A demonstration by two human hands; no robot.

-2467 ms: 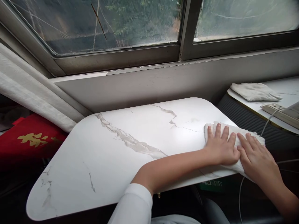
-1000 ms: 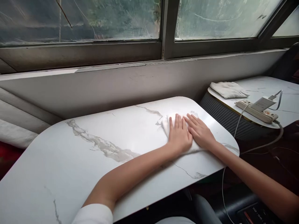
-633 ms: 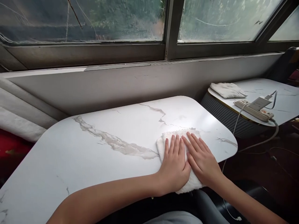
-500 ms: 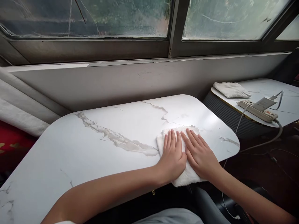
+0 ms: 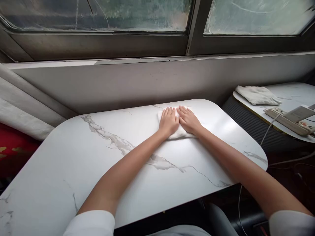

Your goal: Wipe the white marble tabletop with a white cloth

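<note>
A folded white cloth (image 5: 181, 133) lies on the white marble-patterned table (image 5: 81, 157), near its far edge by the wall. My left hand (image 5: 169, 122) presses flat on the cloth's left half, fingers stretched forward. Beside it, my right hand (image 5: 189, 120) rests flat on the right half, fingers also extended. The thumbs meet or nearly meet between the two hands. Much of the cloth is hidden under my palms; its left corner and near edge show.
Behind the table runs a low wall (image 5: 128, 85) beneath a window (image 5: 98, 16). At the right, a second marble-patterned table (image 5: 290, 93) carries another folded white cloth (image 5: 257, 95) and a power strip (image 5: 287, 121) with cables. White curtain folds (image 5: 22, 98) hang at the left.
Both hands have slid the cloth away from the table's near edge toward the far edge, slightly left. My arms are now stretched further out. The view has turned a little left.
</note>
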